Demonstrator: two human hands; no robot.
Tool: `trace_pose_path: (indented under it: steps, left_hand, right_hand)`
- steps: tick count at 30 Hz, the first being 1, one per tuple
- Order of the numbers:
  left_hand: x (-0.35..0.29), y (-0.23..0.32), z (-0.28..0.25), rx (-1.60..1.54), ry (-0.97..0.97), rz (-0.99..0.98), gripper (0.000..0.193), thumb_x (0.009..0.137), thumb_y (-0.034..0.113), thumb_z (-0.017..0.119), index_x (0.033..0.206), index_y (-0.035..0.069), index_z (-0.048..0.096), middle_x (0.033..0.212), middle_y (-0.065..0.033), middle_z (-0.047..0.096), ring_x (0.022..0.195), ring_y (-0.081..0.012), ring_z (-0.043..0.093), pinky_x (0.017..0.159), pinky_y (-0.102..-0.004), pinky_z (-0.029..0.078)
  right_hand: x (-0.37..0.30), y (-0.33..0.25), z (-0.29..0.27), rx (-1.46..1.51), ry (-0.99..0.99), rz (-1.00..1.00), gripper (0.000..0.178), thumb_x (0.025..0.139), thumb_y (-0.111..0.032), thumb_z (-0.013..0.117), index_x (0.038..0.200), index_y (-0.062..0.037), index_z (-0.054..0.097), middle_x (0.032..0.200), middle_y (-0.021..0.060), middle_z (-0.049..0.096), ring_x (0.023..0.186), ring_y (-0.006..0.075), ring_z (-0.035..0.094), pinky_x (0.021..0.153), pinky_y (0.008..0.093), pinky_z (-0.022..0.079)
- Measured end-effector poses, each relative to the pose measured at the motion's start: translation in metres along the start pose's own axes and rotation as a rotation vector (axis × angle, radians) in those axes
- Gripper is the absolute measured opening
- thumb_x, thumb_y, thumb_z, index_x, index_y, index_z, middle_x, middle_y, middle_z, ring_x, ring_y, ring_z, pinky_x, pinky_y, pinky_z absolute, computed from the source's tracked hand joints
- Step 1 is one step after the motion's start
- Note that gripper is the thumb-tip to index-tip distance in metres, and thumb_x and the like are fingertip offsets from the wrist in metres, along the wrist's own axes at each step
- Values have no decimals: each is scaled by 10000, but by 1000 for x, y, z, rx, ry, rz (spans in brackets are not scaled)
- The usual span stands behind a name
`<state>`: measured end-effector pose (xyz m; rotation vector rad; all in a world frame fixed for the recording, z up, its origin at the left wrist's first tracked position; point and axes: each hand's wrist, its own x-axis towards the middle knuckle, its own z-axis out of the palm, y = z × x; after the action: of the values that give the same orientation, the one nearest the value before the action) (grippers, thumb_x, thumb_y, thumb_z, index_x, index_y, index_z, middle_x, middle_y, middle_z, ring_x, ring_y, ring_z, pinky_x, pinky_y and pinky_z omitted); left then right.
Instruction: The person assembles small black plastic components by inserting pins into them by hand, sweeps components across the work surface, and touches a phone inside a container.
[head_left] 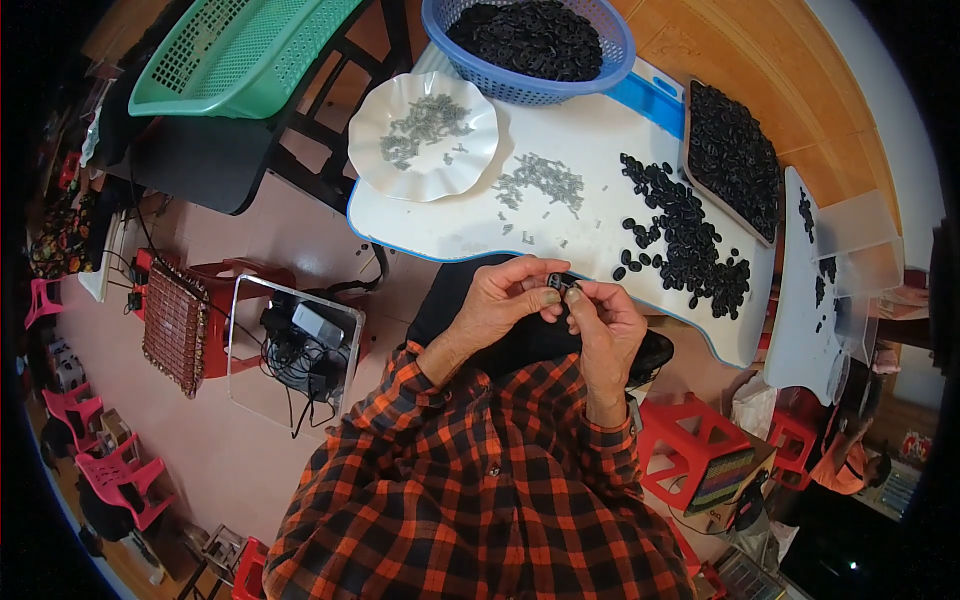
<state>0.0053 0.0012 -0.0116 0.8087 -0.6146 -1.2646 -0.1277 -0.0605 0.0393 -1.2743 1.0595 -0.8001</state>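
Between the fingertips of the left hand (505, 300) and the right hand (605, 325), a small black piece (566, 281) is pinched, just past the near edge of the table (600, 245) and above the lap. Both grips are narrow, thumb against finger; whether one part or two are held cannot be told. The step in hand is judged to be close fingertip work on this piece. For the next move, a steady pinch by one hand and fine turning or pressing by the other seem to be called for, as a glossy, rounded part may slip.

Straight beyond the hands, a loose patch of clear bits (541, 182), short and rod-like, is spread on the smooth white top. Farther out, to the left hand's side, more are heaped in a white plate (365, 135) with a wavy rim. Beyond the right hand, shiny black ovals (690, 235) are scattered; past them, a shallow tray (727, 212) is filled with similar dark pieces. Farthest ahead, a blue basket (530, 90) of perforated plastic is piled with black parts. Well off beyond the left hand, a green basket (250, 100) with latticed walls is seen.
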Motion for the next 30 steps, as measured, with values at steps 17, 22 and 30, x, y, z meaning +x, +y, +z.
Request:
trace_pose_path:
  steps: [17, 22, 30]
  left_hand:
    - [-1, -2, -1, 107, -11, 87, 300, 876, -2, 593, 1173, -26, 559, 914, -45, 618, 740, -73, 608, 671, -203, 530]
    - [-1, -2, -1, 138, 0, 84, 281, 870, -5, 599, 1149, -29, 573, 904, -45, 614, 741, -75, 610, 670, -202, 532]
    - [-1, -1, -1, 194, 7, 83, 281, 865, -12, 600, 1144, -33, 579, 910, -47, 603, 733, -77, 609, 672, -205, 539]
  right_hand:
    - [2, 0, -1, -30, -45, 28, 89, 822, -35, 657, 893, 16, 639, 709, 11, 616, 569, 32, 514, 520, 156, 401]
    - [4, 2, -2, -4, -78, 63, 87, 815, -24, 655, 890, 19, 639, 711, 16, 617, 567, 36, 514, 515, 159, 397]
    - [6, 1, -4, -11, -82, 102, 86, 805, -15, 654, 883, 21, 645, 700, 23, 617, 553, 45, 514, 497, 164, 392]
